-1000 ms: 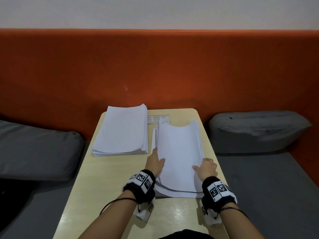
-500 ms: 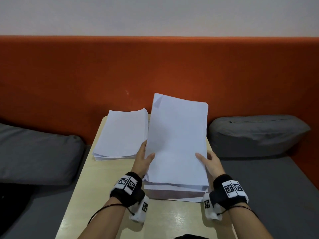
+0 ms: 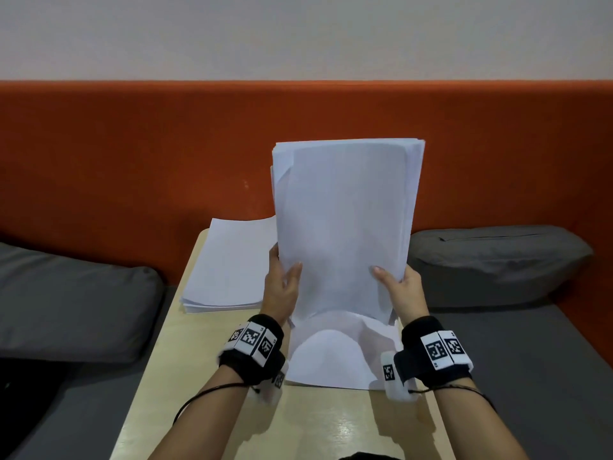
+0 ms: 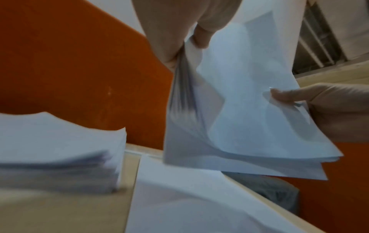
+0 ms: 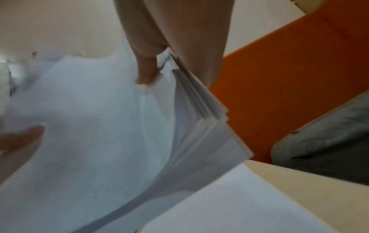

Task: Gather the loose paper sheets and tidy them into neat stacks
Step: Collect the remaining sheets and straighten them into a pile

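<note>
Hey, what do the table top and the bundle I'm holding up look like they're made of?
Table top: probably pale wood-look laminate, glossy, since light glints off it. Held bundle: plain matte white paper, thin sheets bending and fanning between the left hand and right hand.

Light wood table (image 3: 172, 376) w/ 1 paper stack (image 3: 229, 267) far left, loose sheets (image 3: 331, 363) near centre.

Flat paper stack (image 4: 60, 151) blurred; fingers behind held sheaf (image 3: 345, 227) hidden

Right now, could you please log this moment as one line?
left hand: grips white paper bundle | right hand: grips it | bundle: upright
</note>
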Tool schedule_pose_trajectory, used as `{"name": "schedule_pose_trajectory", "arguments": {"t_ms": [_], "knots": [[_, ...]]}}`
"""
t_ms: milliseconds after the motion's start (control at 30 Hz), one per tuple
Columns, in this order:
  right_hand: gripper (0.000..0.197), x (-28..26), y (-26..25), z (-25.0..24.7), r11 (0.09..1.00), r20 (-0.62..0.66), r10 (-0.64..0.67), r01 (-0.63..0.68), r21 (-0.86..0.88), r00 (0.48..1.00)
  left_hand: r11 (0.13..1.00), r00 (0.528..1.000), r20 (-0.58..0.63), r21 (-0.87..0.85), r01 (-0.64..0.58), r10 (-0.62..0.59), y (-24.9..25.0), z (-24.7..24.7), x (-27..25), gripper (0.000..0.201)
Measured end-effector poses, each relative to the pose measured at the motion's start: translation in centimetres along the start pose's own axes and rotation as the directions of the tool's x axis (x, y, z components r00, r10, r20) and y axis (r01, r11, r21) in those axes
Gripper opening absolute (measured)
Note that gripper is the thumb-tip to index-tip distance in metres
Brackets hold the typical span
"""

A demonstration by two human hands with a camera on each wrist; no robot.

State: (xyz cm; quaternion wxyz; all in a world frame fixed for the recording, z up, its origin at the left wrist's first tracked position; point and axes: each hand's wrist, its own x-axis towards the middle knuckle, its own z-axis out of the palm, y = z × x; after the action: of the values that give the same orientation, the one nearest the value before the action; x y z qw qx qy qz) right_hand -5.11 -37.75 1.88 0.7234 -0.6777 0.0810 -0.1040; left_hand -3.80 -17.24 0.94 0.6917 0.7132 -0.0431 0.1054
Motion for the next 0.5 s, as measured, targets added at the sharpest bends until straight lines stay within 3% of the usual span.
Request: {"name": "schedule_pose_trajectory", "arguments": {"t_ms": [300, 500], "knots": [[0.018, -0.8, -1.4, 0.2, 0.998, -0.021, -0.008, 0.010, 0.068, 1.000, 0.988, 0.985, -0.078, 0.027, -0.154, 0.156, 2.3, 0.5, -0.2, 0.034], [0.008, -0.8, -4.3, 0.4, 0.988, -0.043, -0.139, 0.142, 0.064, 0.989, 0.944, 0.938, -0.120, 0.105, -0.312, 0.324, 5.0, 0.4, 0.5, 0.026]]}}
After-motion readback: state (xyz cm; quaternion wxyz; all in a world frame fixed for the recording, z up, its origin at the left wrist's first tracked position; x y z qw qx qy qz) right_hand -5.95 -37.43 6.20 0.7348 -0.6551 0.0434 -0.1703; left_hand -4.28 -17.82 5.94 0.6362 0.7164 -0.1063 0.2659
